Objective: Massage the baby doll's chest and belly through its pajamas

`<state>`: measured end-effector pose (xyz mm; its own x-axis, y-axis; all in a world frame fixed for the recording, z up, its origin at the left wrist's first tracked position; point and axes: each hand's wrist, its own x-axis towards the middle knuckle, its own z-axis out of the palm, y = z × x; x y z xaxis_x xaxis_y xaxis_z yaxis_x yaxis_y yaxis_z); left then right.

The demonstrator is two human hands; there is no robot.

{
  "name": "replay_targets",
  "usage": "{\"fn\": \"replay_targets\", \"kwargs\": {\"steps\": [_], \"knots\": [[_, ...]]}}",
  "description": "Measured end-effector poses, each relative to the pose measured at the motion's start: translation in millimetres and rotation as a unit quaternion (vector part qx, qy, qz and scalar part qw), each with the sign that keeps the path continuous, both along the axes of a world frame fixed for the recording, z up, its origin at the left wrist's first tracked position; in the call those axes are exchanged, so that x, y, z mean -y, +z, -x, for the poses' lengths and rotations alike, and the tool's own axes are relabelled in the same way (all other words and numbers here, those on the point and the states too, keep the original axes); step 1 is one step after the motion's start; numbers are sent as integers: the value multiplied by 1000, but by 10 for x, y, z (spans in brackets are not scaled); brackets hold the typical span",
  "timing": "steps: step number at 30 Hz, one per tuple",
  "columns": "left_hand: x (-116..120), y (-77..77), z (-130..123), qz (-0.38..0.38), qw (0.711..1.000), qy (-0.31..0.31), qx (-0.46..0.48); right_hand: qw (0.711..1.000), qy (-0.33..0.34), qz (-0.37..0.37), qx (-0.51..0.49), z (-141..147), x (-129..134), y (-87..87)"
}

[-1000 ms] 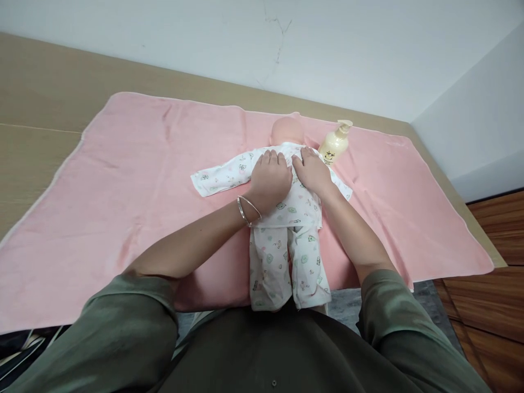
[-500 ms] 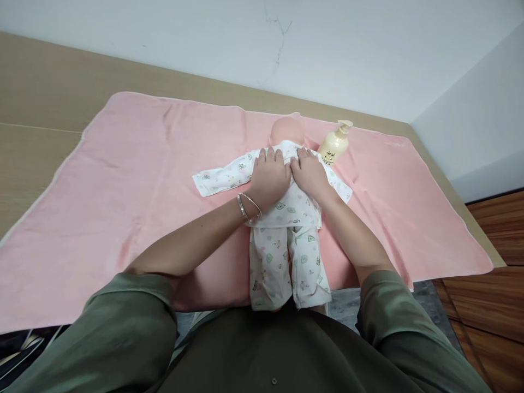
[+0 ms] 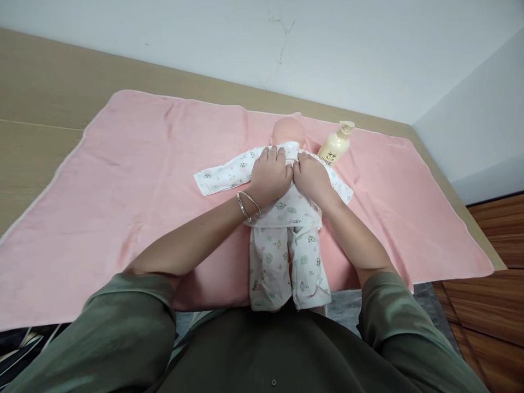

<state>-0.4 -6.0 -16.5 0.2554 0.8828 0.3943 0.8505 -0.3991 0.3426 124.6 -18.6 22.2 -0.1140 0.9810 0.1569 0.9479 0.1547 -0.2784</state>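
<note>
Doll on blanket, near bottle | shirt and trousers already on | left hand and right hand flat, side by side on shirt, fingers extended | work seemingly under way; what remains, cannot tell

My left hand, thin silver bangles on it, and right hand palms-down on upper body of bald pink doll in white printed fabric clothes. Soft pink blanket underneath, on light wood table. Cream pump bottle near right hand.
</note>
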Motion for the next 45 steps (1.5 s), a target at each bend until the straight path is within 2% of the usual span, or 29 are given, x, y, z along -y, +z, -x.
{"fn": "replay_targets", "kwargs": {"steps": [6,10,17,23,32,39,45], "knots": [[153,42,-66,12,1000,-4,-20,996,33,-30,-72,-168,-243,-130],[63,63,-19,23,999,5,-22,999,27,-41,-23,-96,-170,-147],[-176,45,73,41,999,1,-5,998,43,-50,21,73,30,-75],[-139,-56,4,22,999,23,30,999,38,-25,-1,-7,-81,-92],[-80,13,1,33,999,26,17,998,42,-41,-35,-125,-233,-227],[-52,48,7,39,999,24,10,998,49,-35,-23,-114,-228,-214],[-73,-4,6,26,999,22,26,998,49,-31,-22,-114,-224,-211]]}}
